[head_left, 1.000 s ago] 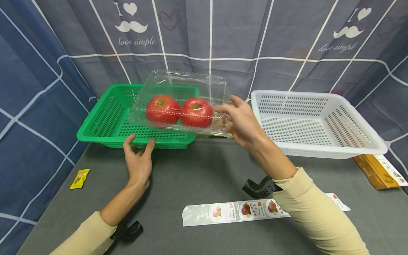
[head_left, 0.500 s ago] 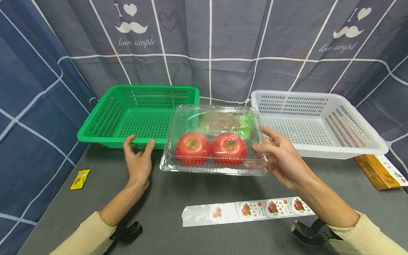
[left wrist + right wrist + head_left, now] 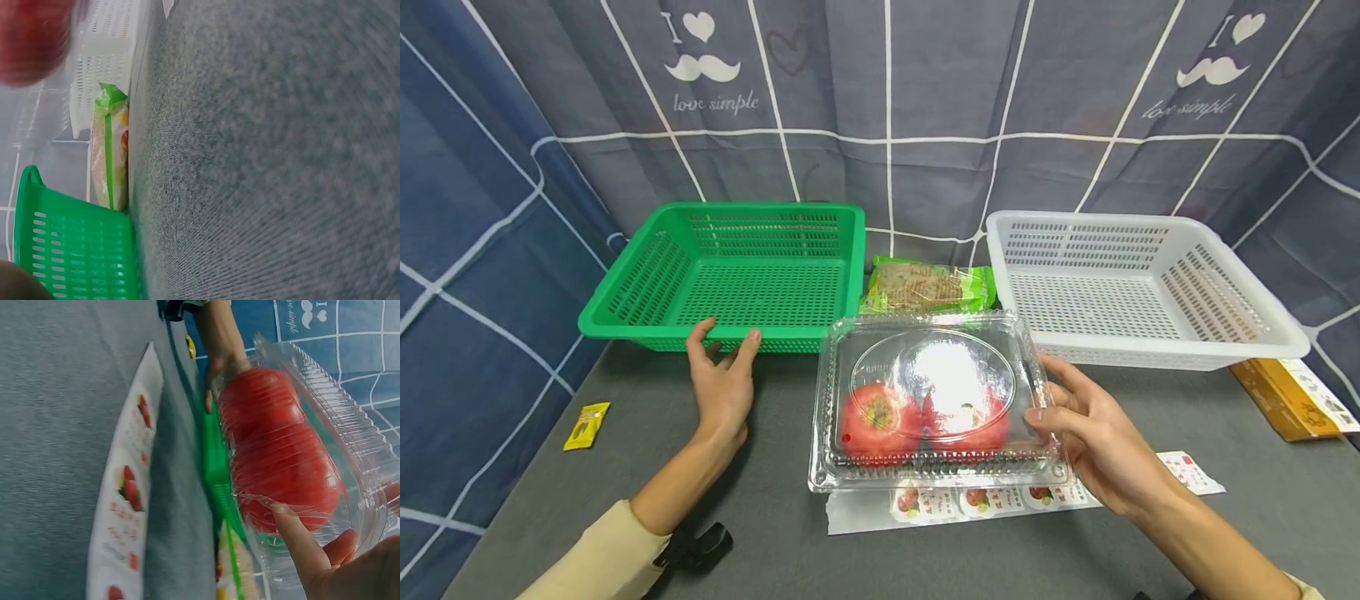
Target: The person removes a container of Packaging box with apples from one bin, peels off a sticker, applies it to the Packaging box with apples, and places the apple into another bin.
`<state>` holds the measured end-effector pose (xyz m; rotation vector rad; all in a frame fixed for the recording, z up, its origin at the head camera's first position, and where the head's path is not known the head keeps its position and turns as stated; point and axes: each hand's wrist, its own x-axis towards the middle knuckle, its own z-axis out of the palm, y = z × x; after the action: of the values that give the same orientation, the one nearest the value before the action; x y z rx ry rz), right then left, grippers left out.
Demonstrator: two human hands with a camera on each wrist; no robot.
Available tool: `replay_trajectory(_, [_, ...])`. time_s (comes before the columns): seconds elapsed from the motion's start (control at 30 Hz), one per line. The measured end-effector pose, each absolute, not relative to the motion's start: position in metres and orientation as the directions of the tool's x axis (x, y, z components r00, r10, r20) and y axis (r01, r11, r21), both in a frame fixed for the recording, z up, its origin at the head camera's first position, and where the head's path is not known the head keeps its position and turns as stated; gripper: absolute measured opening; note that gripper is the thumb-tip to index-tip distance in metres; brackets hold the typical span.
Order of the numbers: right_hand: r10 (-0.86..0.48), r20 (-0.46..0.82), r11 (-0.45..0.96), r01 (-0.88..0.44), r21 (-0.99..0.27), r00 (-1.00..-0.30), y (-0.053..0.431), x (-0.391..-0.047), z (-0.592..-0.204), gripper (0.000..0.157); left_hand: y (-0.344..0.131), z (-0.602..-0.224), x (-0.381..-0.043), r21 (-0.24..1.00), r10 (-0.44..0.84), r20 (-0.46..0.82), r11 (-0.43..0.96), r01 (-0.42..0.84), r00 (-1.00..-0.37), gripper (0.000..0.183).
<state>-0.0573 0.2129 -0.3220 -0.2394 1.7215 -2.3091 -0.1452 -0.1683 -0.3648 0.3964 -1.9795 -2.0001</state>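
A clear plastic clamshell box (image 3: 842,350) with two red apples (image 3: 880,421) inside is held up over the table. My right hand (image 3: 1097,437) grips its right end, thumb on the near side, as the right wrist view also shows. Glare on the lid partly hides the right apple. My left hand (image 3: 724,392) holds the front rim of the green plastic basket (image 3: 790,333) with thumb and forefinger spread; its other fingers are mostly hidden. Under the box's front edge, in the head view, lies a strip of fruit-print labels (image 3: 865,512).
To the right is a white plastic basket (image 3: 1138,350), with an orange-brown box (image 3: 1281,400) beneath its corner. A green-edged food packet (image 3: 925,283) lies between the baskets. At the left sits a small yellow packet (image 3: 586,427). A printed curtain (image 3: 947,75) hangs behind.
My right hand has brought the clamshell box with the apples from over the green basket rightward and toward me, above the label strip. The left hand has stayed at the basket's rim.
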Motion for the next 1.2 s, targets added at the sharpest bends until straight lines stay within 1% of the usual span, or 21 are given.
replay_trajectory(0.07, [-0.292,-0.032,-0.251,0.108,-0.962,-0.956,0.214,-0.055,-0.328,0.069,-0.168,-0.365,-0.145,1.0,-0.392,0.016,-0.004,0.019,-0.92,0.064])
replay_trajectory(0.3, [-0.251,-0.128,-0.131,0.164,-0.978,-0.959,0.213,-0.054,-0.341,0.076,-0.169,-0.365,-0.144,1.0,-0.377,0.01,0.015,0.005,-0.926,0.066])
replay_trajectory(0.53, [-0.196,-0.193,-0.127,0.22,-0.967,-0.961,0.212,-0.064,-0.345,0.077,-0.169,-0.366,-0.143,1.0,-0.374,0.008,0.016,0.002,-0.927,0.066])
replay_trajectory(0.73, [-0.197,-0.194,-0.102,0.217,-0.971,-0.961,0.21,-0.077,-0.348,0.078,-0.17,-0.366,-0.144,1.0,-0.371,0.015,0.02,0.008,-0.928,0.068])
replay_trajectory(0.87, [-0.188,-0.221,-0.016,0.228,-0.974,-0.957,0.21,-0.084,-0.349,0.081,-0.17,-0.367,-0.144,1.0,-0.368,0.018,0.02,0.011,-0.929,0.067])
replay_trajectory(1.0, [-0.165,-0.245,0.107,0.23,-0.967,-0.955,0.212,-0.089,-0.35,0.082,-0.17,-0.368,-0.144,1.0,-0.37,0.023,0.025,0.015,-0.929,0.067])
replay_trajectory(1.1, [-0.154,-0.228,0.191,0.197,-0.962,-0.962,0.214,-0.091,-0.351,0.079,-0.17,-0.368,-0.144,0.999,-0.374,0.027,0.028,0.018,-0.927,0.067])
replay_trajectory(1.2, [-0.145,-0.181,0.271,0.137,-0.953,-0.973,0.214,-0.092,-0.352,0.078,-0.17,-0.367,-0.144,0.999,-0.376,0.024,0.03,0.014,-0.926,0.066])
